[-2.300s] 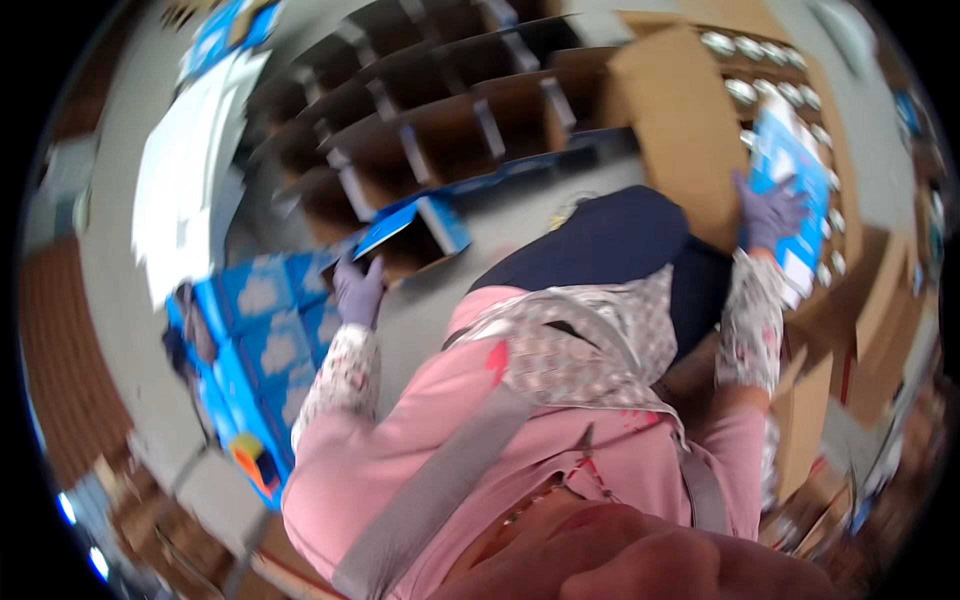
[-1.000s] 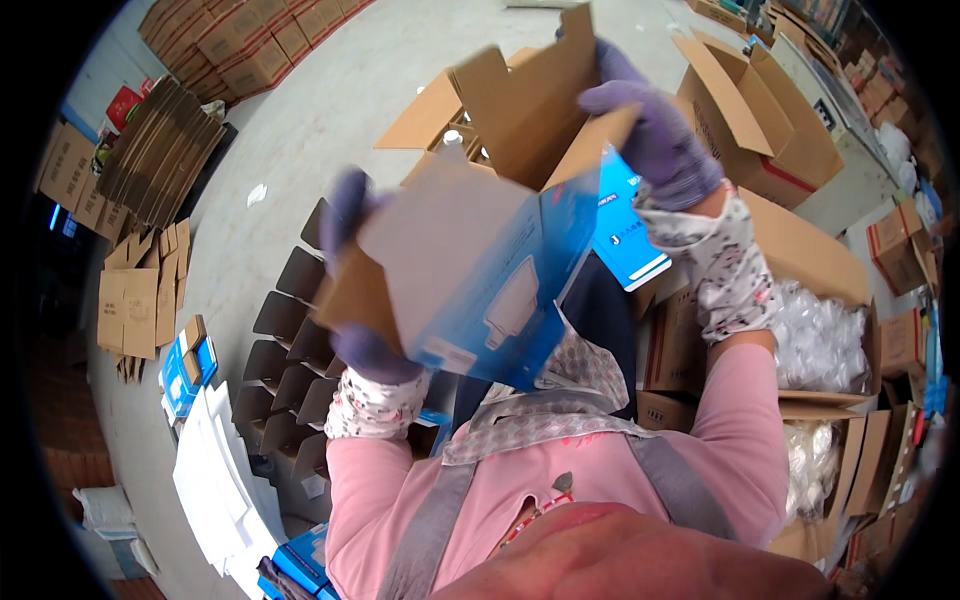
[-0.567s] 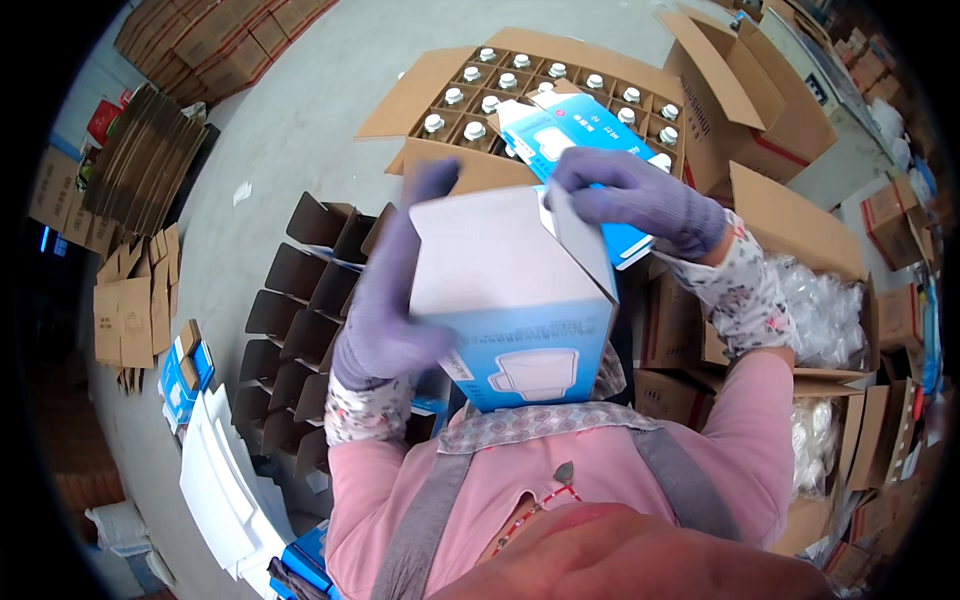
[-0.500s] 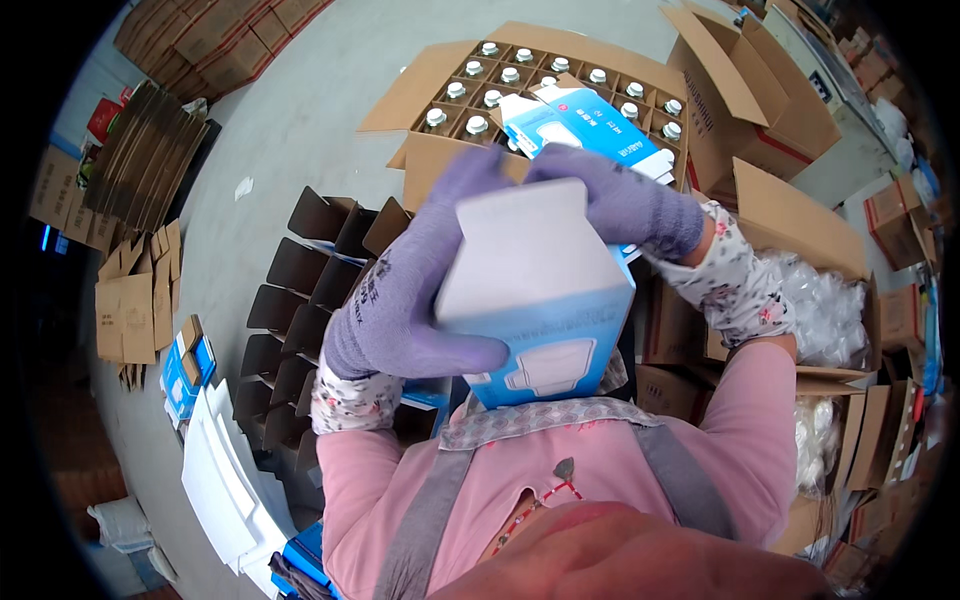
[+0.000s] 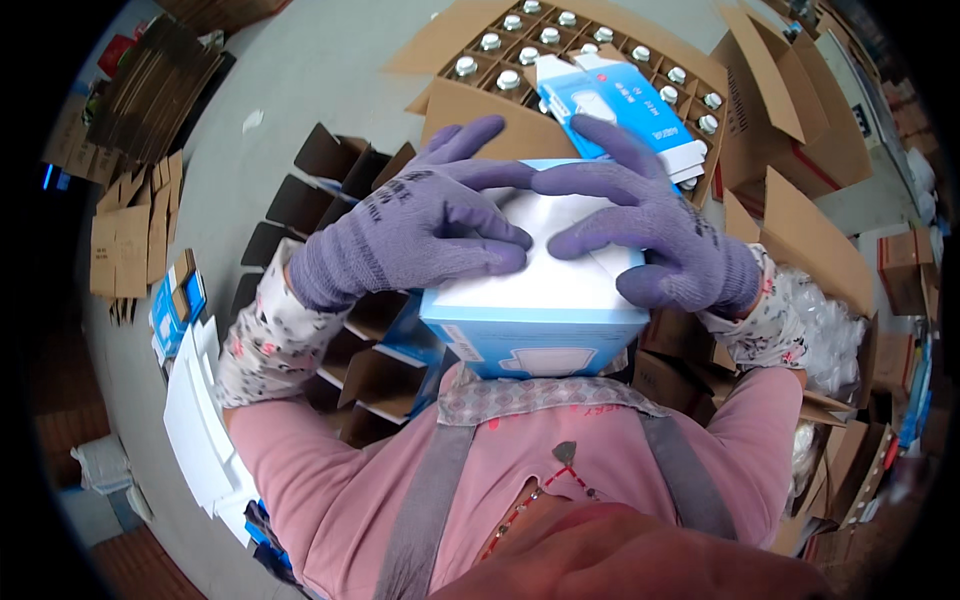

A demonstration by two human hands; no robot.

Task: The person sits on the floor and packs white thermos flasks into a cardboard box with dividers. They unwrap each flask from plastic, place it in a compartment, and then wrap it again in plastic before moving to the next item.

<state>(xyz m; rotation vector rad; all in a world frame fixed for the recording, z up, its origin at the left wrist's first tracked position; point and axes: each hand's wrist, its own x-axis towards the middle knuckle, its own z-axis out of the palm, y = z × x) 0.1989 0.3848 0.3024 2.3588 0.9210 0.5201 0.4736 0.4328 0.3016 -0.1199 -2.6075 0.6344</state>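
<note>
Noted at near centre, just in front of the chest: blue-and-white carton (image 5: 530,290), white top turned up, pale-blue printed side toward the body. Unable to tell the support underneath, hidden from view. Over the carton top from the left: left hand (image 5: 425,225) in a purple glove, palm down, wrist roughly in line with a bent forearm; loosely open, with some fingers stretched far and right, others bent with tips on the white top. From the right, roughly mirrored: right hand (image 5: 660,235), also gloved, palm down, fingers well spread and slightly crooked, some resting on the top, one raised beyond its far edge. In both cases pressing on or touching the carton rather than closed around it. Between the two, over the far part of the top: fingertips close together, contact uncertain. Seen farther off: flattened blue carton (image 5: 625,105) lying across a divided case (image 5: 485,120) of white-capped bottles (image 5: 466,66). To the left: rows of open cartons (image 5: 300,205); nearer, white sheets (image 5: 205,435).
</note>
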